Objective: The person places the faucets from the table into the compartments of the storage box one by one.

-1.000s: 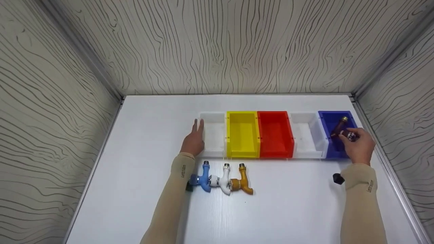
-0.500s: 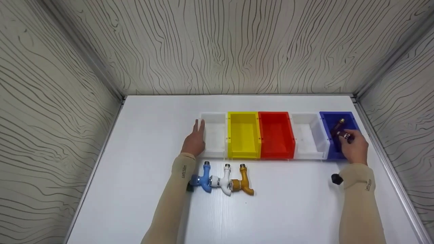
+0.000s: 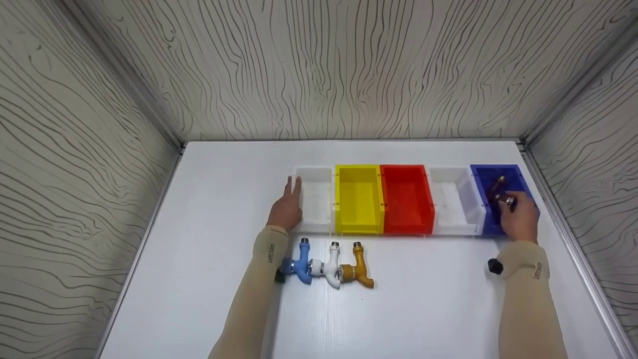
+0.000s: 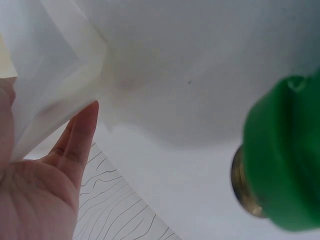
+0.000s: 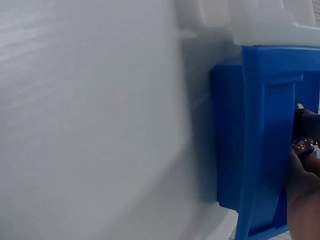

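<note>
My left hand [image 3: 285,210] rests against the outer side of the leftmost white bin [image 3: 316,230], fingers stretched along its wall. In the left wrist view, the fingers [image 4: 85,132] lie outside the translucent wall. My right hand [image 3: 521,218] reaches into the blue bin [image 3: 493,169] at the far right and grips a dark red tap [image 3: 498,187] by its knob end. The tap's brass threaded end points away, and its lower part is hidden. In the right wrist view, the blue bin's wall [image 5: 270,150] covers most of the tap.
Blue [image 3: 300,264], white [image 3: 331,267] and orange [image 3: 359,267] taps lie in front of the bins. A green tap [image 4: 280,160] shows in the left wrist view. Yellow [image 3: 359,231], red [image 3: 406,230] and white [image 3: 454,230] bins stand between the end bins.
My right hand has moved slightly left and lower into the blue bin with the dark red tap. The left hand has kept its place against the white bin.
</note>
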### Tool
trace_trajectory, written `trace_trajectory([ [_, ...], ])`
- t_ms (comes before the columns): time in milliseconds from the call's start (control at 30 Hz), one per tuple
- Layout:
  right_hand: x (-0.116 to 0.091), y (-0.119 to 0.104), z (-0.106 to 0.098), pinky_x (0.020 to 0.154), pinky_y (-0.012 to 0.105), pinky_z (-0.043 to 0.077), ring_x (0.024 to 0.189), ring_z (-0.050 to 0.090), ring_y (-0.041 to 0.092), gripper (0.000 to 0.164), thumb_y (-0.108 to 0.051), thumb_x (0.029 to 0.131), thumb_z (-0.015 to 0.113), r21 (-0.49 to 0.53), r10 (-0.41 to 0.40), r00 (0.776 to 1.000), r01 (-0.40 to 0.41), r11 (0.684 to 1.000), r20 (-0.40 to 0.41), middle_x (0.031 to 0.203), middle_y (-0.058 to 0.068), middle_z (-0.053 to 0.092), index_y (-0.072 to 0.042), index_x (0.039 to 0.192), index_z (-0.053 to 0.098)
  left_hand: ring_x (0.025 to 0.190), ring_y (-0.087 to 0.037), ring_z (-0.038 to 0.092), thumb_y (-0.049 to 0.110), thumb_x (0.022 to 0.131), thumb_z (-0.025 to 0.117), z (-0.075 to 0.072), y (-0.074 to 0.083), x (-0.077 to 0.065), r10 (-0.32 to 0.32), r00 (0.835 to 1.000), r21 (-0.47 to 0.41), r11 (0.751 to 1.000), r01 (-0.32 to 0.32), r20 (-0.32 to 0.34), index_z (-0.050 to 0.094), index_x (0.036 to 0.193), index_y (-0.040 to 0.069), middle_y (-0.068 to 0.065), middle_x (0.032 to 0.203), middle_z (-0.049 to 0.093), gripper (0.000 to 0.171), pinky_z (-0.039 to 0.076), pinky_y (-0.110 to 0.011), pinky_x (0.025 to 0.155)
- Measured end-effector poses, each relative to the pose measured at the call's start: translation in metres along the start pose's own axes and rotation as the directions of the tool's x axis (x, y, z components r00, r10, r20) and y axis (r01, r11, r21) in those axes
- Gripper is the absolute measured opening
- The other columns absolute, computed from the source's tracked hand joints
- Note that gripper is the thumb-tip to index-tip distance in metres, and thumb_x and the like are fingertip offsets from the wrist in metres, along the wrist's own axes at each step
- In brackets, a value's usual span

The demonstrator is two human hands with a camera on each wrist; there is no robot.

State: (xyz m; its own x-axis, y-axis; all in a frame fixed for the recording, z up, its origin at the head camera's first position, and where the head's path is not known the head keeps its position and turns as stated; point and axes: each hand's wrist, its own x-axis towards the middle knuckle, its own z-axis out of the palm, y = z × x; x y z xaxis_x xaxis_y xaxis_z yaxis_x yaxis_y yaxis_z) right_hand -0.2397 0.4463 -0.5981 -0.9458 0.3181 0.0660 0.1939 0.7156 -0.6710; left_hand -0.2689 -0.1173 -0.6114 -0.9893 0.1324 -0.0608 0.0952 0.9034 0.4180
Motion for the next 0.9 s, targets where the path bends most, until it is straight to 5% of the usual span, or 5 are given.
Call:
trace_trajectory([
  [233,0.0049,0.0013,-0.0002,0.113,0.070,0.034,0.133,0.042,0.060,0.042,-0.009,0.107,0.049,-0.078,0.010,1.000,-0.008,0.997,0.023,0.140,0.043,0.048,0.014,0.142,0.047,0.115,-0.036,0.069,0.000,0.099,0.055,-0.0031,0.0017,-0.0024,0.002,1.000,-0.010,1.000,-0.002,-0.004,0.017,0.167,0.013,-0.018,0.173,0.015,0.080,0.058,-0.044,0.099],
  [533,0.0013,0.0030,0.0002,0.106,0.071,0.039,0.123,0.050,0.060,0.037,-0.006,0.104,0.056,-0.104,-0.051,0.998,0.048,0.993,-0.027,0.129,0.042,0.055,0.014,0.136,0.055,0.083,-0.026,0.071,0.000,0.098,0.057,-0.0013,0.0016,-0.0009,-0.011,1.000,-0.007,1.000,0.011,0.019,0.014,0.168,0.014,-0.019,0.173,0.013,0.083,0.061,-0.038,0.077],
  [900,0.0016,-0.0005,0.0001,0.109,0.071,0.038,0.127,0.050,0.061,0.038,-0.006,0.103,0.059,-0.166,0.006,1.000,-0.005,0.986,0.007,0.131,0.043,0.056,0.014,0.135,0.056,0.116,-0.033,0.069,0.001,0.099,0.053,0.0005,-0.0013,0.0005,-0.025,1.000,-0.013,1.000,0.025,0.015,0.014,0.168,0.016,-0.015,0.174,0.011,0.081,0.058,-0.042,0.098],
])
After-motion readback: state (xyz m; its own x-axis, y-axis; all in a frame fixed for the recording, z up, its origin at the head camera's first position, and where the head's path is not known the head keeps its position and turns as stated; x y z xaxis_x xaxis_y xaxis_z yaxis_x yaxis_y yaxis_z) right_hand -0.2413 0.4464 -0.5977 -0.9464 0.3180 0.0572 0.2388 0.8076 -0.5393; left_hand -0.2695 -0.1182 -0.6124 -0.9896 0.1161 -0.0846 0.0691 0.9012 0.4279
